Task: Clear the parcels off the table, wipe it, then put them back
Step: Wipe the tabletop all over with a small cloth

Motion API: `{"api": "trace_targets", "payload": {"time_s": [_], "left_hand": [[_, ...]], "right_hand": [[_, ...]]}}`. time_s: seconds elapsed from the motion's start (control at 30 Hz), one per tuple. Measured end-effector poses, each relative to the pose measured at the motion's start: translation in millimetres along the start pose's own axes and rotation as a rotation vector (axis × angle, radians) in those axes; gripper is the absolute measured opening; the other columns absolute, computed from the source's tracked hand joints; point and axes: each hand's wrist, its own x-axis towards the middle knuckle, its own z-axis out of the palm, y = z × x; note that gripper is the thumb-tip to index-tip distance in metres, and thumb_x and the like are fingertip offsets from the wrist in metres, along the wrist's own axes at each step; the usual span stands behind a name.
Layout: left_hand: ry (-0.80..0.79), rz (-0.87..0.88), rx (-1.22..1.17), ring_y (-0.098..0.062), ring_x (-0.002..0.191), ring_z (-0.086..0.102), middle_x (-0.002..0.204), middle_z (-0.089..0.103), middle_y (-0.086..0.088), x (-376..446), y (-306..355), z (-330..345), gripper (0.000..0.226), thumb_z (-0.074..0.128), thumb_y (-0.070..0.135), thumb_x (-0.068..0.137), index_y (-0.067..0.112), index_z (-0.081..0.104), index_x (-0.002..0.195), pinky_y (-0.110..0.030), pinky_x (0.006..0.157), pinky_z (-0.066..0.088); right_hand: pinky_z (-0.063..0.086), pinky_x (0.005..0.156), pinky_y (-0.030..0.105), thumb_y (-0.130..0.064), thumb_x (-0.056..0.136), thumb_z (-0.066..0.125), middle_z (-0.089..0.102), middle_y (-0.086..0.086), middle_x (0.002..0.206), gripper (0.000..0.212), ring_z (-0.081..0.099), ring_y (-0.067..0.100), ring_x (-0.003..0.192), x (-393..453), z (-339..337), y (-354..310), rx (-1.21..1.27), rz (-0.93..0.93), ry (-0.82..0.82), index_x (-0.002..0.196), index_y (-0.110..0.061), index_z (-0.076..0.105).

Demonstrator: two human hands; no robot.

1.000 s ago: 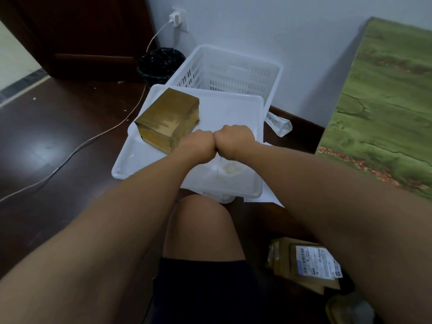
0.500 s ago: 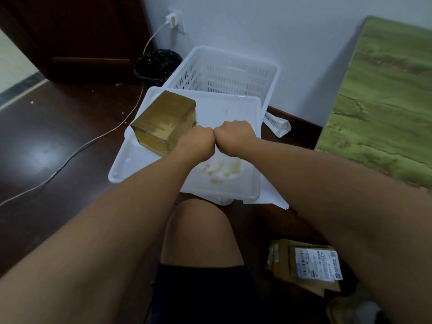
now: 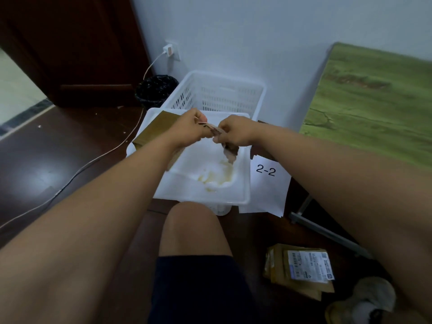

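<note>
My left hand point(image 3: 187, 129) and my right hand point(image 3: 235, 134) both grip a wet brownish cloth point(image 3: 228, 148), held stretched between them above a white basin point(image 3: 201, 197) of cloudy water on the floor. A brown cardboard parcel point(image 3: 156, 129) rests on the basin's left rim, partly hidden by my left forearm. Two flat parcels with a white shipping label point(image 3: 301, 270) lie on the dark floor by my right leg. The green-topped table point(image 3: 374, 106) stands at the right with nothing on its visible part.
A white slatted basket point(image 3: 217, 94) stands behind the basin by the wall. A black bin point(image 3: 154, 90) and a charger cable point(image 3: 77, 174) lie to the left. A sheet marked 2-2 point(image 3: 266, 178) lies right of the basin. My knee point(image 3: 191, 228) is below it.
My fists were pressed together low over the basin; now they have risen and moved apart, and the wet cloth shows between them. The view has shifted slightly.
</note>
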Motion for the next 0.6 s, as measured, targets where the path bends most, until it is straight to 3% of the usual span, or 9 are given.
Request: {"api": "trace_targets", "payload": {"time_s": [0.1, 0.13, 0.27, 0.37, 0.47, 0.6], "left_hand": [[0.061, -0.025, -0.252, -0.017, 0.087, 0.062, 0.106, 0.063, -0.009, -10.0, 22.4, 4.4, 0.047, 0.069, 0.003, 0.082, 0.011, 0.044, 0.122, -0.031, 0.083, 0.053], [0.067, -0.035, -0.341, -0.019, 0.089, 0.064, 0.108, 0.064, -0.011, -12.9, 30.5, 8.8, 0.049, 0.067, 0.0, 0.083, 0.011, 0.042, 0.124, -0.033, 0.086, 0.054], [-0.017, -0.044, -0.587, -0.023, 0.086, 0.071, 0.096, 0.068, -0.013, -20.7, 64.9, 30.1, 0.044, 0.064, 0.006, 0.079, 0.005, 0.047, 0.12, -0.034, 0.078, 0.056], [-0.029, -0.019, -0.6, -0.022, 0.077, 0.068, 0.091, 0.065, -0.012, -29.2, 92.1, 48.4, 0.044, 0.068, 0.009, 0.072, 0.003, 0.052, 0.113, -0.029, 0.067, 0.053], [0.018, -0.001, -0.604, -0.021, 0.072, 0.064, 0.091, 0.065, -0.013, -31.4, 114.1, 70.1, 0.035, 0.069, 0.014, 0.087, 0.0, 0.052, 0.114, -0.025, 0.056, 0.052], [-0.083, 0.023, -0.639, -0.017, 0.066, 0.065, 0.08, 0.065, -0.006, -39.6, 143.8, 101.2, 0.019, 0.067, 0.018, 0.091, 0.01, 0.051, 0.096, -0.026, 0.06, 0.056]], "right_hand": [[0.047, 0.064, 0.027, -0.027, 0.086, 0.072, 0.064, -0.003, 0.074, 0.015, 0.06, 0.015, 0.069, -17.9, -11.9, 2.1, 0.221, 0.014, 0.12, 0.089, -0.017, 0.062], [0.046, 0.066, 0.028, -0.026, 0.084, 0.074, 0.063, -0.002, 0.075, 0.021, 0.059, 0.016, 0.069, -27.9, -16.3, 1.9, 0.275, 0.016, 0.154, 0.097, -0.015, 0.061], [0.051, 0.069, 0.032, -0.027, 0.083, 0.076, 0.063, 0.005, 0.083, 0.04, 0.061, 0.017, 0.072, -64.6, -30.8, 3.1, 0.512, 0.004, 0.213, 0.113, -0.01, 0.056], [0.053, 0.073, 0.031, -0.029, 0.089, 0.069, 0.067, 0.005, 0.092, 0.027, 0.064, 0.015, 0.072, -94.6, -46.2, 13.0, 0.604, 0.013, 0.263, 0.11, -0.013, 0.06], [0.053, 0.077, 0.035, -0.023, 0.093, 0.064, 0.068, 0.003, 0.088, 0.018, 0.065, 0.014, 0.068, -122.7, -64.2, 28.7, 0.684, 0.027, 0.366, 0.103, -0.008, 0.065], [0.056, 0.08, 0.039, -0.028, 0.092, 0.065, 0.069, 0.005, 0.085, 0.019, 0.065, 0.016, 0.073, -158.4, -81.1, 47.3, 0.723, 0.082, 0.389, 0.094, -0.009, 0.066]]}}
